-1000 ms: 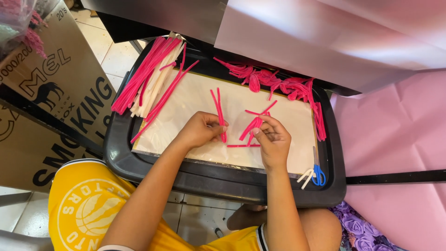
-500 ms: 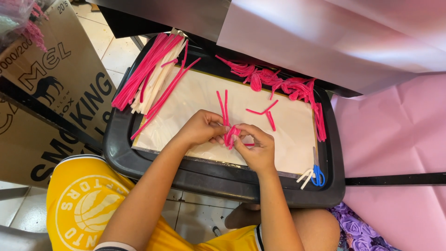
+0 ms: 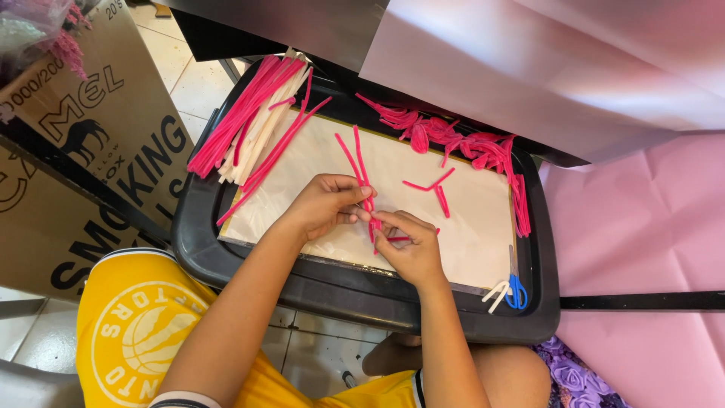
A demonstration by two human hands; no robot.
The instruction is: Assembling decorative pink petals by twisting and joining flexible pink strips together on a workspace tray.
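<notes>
Both hands meet over the white sheet (image 3: 468,234) in a black tray (image 3: 355,298). My left hand (image 3: 325,204) pinches the lower ends of two pink pipe cleaners (image 3: 356,162) that stick up and away from me. My right hand (image 3: 408,245) grips the same pink stems just below, fingers closed around their twisted part. A loose bent pink piece (image 3: 434,189) lies on the sheet to the right of my hands.
A bundle of long pink and white pipe cleaners (image 3: 249,121) lies at the tray's far left. A heap of bent pink pieces (image 3: 461,143) lines the far right. Small blue-handled scissors (image 3: 510,291) rest near the right corner. A cardboard box (image 3: 83,174) stands left; pink paper (image 3: 642,227) right.
My right hand moved left from the loose pink pieces to join my left hand. Both now hold the pink stems together near the sheet's middle.
</notes>
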